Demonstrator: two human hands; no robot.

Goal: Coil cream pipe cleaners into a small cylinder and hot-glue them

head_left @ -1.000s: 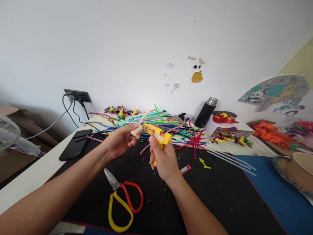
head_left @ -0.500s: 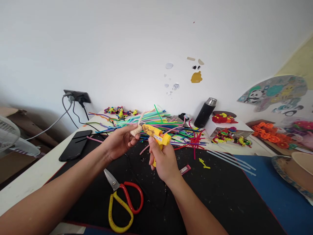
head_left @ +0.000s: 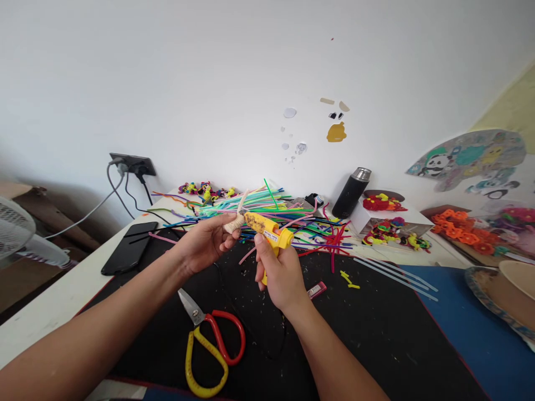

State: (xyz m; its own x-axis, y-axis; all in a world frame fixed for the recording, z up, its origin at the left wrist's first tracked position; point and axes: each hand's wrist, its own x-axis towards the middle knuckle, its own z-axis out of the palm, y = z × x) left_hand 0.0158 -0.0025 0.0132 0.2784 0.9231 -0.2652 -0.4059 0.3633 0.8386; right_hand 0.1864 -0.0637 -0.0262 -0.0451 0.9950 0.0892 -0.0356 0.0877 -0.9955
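Between the fingers of my left hand (head_left: pixel 209 240) is a cream coil of pipe cleaner (head_left: pixel 233 224), with a loose end sticking up from it. My right hand (head_left: pixel 281 273) is wrapped round the handle of a yellow hot glue gun (head_left: pixel 267 229), whose barrel is stained dark. The gun's nozzle points left and meets the coil, or lies very close to it; I cannot tell if they touch. Below the hands, scissors (head_left: pixel 213 345) with one red and one yellow handle lie on the black mat (head_left: pixel 355 340).
Many coloured pipe cleaners (head_left: pixel 251 203) are heaped behind my hands. A black phone (head_left: pixel 129 249) lies at left. A black flask (head_left: pixel 351 192) stands by a white box (head_left: pixel 390 220) bearing small figures. Clear glue sticks (head_left: pixel 397 273) and yellow snippets (head_left: pixel 349 280) lie to the right.
Almost nothing differs. Both hands, the coil and the glue gun keep nearly the same position; the whole view has shifted very slightly.
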